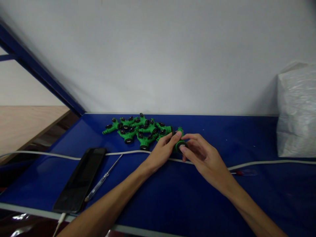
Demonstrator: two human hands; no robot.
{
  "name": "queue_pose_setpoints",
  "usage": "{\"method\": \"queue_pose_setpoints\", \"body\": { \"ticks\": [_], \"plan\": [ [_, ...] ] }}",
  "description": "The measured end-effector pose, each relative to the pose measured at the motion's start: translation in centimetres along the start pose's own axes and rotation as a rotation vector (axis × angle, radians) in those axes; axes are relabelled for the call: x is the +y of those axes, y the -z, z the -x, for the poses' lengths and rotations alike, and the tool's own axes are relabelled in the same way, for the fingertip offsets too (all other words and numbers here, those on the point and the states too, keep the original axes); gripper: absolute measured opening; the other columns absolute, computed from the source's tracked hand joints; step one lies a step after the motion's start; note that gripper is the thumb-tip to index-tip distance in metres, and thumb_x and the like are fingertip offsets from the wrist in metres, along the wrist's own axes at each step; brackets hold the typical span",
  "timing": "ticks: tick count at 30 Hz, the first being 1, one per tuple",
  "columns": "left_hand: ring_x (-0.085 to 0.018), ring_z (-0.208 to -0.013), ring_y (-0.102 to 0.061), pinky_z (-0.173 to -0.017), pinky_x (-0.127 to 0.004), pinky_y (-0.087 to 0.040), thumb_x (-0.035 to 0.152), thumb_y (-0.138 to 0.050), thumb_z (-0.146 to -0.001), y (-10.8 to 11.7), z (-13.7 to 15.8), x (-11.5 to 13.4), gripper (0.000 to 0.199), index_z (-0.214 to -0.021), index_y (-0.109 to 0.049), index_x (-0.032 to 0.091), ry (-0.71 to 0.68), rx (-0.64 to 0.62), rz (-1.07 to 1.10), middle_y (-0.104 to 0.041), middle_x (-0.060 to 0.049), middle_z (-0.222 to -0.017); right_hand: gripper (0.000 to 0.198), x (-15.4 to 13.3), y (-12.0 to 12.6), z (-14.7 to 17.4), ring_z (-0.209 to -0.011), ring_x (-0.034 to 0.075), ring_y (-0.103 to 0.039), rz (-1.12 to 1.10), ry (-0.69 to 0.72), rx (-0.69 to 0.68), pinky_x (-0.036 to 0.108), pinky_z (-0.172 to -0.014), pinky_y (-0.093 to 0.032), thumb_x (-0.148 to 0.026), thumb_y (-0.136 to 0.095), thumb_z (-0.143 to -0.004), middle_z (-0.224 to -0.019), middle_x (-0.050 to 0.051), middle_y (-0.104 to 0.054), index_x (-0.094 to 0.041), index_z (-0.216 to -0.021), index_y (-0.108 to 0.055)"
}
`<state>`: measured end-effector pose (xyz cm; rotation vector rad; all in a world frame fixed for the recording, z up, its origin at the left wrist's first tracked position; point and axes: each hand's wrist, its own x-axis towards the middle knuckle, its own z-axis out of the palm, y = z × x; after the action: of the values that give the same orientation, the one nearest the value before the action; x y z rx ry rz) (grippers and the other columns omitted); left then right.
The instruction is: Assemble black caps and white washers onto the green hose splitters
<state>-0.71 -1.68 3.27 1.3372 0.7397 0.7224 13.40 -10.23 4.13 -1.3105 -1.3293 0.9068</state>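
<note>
Between my two hands is a green hose splitter (180, 144) with a black ring at its near end. My left hand (164, 148) is closed around its left side, the thumb lying along it. My right hand (203, 153) has its thumb at the black-ringed opening, with the fingers curled behind, partly hidden. Just left of my hands lie several similar green Y-shaped hose splitters with black valve levers, among them one splitter (145, 140) near the front of the group.
A black phone (80, 179) with a cable lies at left, beside a clear-handled screwdriver (103, 177). A white cord (130, 152) crosses the blue table (172, 197). A red-tipped screwdriver (239, 172) is at right. A wrapped white package (297, 112) stands by the wall.
</note>
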Motion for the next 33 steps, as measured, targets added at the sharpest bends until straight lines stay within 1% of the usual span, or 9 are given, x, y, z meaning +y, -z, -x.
{"method": "queue_pose_setpoints", "body": {
  "ticks": [3, 7, 15, 21, 29, 33],
  "plan": [
    [-0.026, -0.111, -0.059, -0.099, -0.034, -0.041, 0.059, -0.062, -0.092, -0.07, 0.0, -0.01, 0.044, -0.098, -0.076, 0.017, -0.006, 0.001, 0.008, -0.071, -0.006, -0.098, 0.026, 0.1, 0.05, 0.02, -0.069, 0.015, -0.065, 0.004, -0.001, -0.008, 0.029, -0.07, -0.054, -0.042, -0.064, -0.097, -0.075, -0.003, -0.065, -0.026, -0.117, -0.059],
    [-0.024, -0.106, -0.06, -0.097, -0.034, -0.042, 0.059, -0.062, -0.093, -0.01, -0.04, -0.23, 0.045, -0.101, -0.075, 0.017, -0.008, 0.001, 0.009, -0.071, -0.006, -0.098, 0.026, 0.28, 0.07, 0.05, -0.07, 0.014, -0.065, 0.012, -0.004, -0.012, 0.029, -0.071, -0.054, -0.043, -0.064, -0.098, -0.076, -0.003, -0.065, -0.026, -0.117, -0.058],
    [-0.022, -0.103, -0.06, -0.099, -0.032, -0.041, 0.056, -0.06, -0.095, 0.07, -0.06, -0.65, 0.042, -0.103, -0.074, 0.017, -0.053, 0.002, -0.014, -0.071, -0.005, -0.101, 0.025, 0.34, -0.13, 0.05, -0.068, 0.014, -0.064, -0.037, -0.018, 0.015, 0.028, -0.069, -0.053, -0.044, -0.066, -0.096, -0.075, -0.004, -0.064, -0.026, -0.11, -0.057],
    [-0.023, -0.106, -0.06, -0.1, -0.033, -0.042, 0.054, -0.059, -0.096, -0.02, 0.07, -0.4, 0.04, -0.105, -0.074, 0.019, -0.056, 0.019, -0.019, -0.072, -0.006, -0.104, 0.025, 0.17, -0.2, 0.01, -0.067, 0.014, -0.063, -0.065, -0.023, 0.031, 0.029, -0.068, -0.054, -0.044, -0.068, -0.094, -0.074, -0.004, -0.063, -0.025, -0.107, -0.057],
    [-0.023, -0.108, -0.061, -0.101, -0.032, -0.042, 0.056, -0.06, -0.095, -0.01, 0.04, -0.66, 0.041, -0.108, -0.075, 0.019, -0.077, 0.029, -0.022, -0.072, -0.005, -0.105, 0.025, 0.25, -0.22, 0.03, -0.068, 0.014, -0.063, -0.07, -0.025, 0.047, 0.029, -0.067, -0.054, -0.043, -0.069, -0.093, -0.076, -0.003, -0.063, -0.026, -0.106, -0.057],
    [-0.022, -0.112, -0.06, -0.104, -0.031, -0.042, 0.056, -0.06, -0.095, -0.16, 0.09, -0.72, 0.043, -0.112, -0.075, 0.019, -0.064, 0.028, 0.002, -0.072, -0.005, -0.111, 0.025, 0.15, -0.26, 0.08, -0.067, 0.013, -0.064, -0.09, -0.029, 0.054, 0.028, -0.067, -0.055, -0.042, -0.07, -0.092, -0.076, -0.004, -0.064, -0.025, -0.105, -0.057]
  ]
}}
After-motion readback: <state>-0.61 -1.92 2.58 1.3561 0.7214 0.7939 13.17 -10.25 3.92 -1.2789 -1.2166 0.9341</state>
